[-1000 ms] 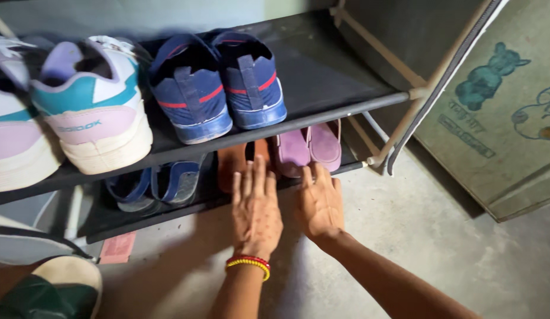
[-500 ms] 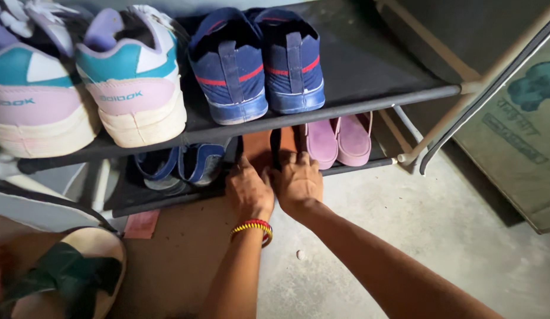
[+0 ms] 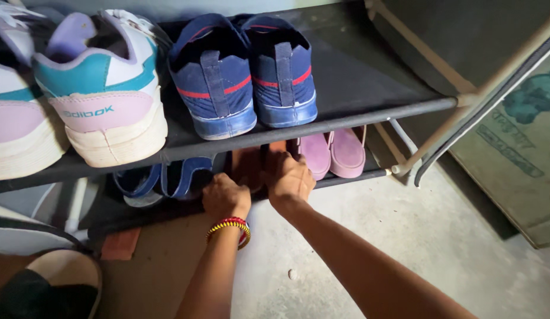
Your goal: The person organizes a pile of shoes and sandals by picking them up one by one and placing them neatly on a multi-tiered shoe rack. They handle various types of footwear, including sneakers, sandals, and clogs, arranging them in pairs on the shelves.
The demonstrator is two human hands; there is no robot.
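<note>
2 hands on 2 orange slippers — 2 navy shoes | 2 pink slippers

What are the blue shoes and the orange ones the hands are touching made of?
The blue shoes look like woven fabric: matte, with stitched heel straps, red stripes and smoother, rubbery-looking soles. The orange-brown pair under the left hand and right hand looks smooth and flat-coloured, maybe leather or plastic; the shelf's shadow makes it hard to tell.

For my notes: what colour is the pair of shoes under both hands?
Reddish brown, seen in the head view, on the lower shelf.
</note>
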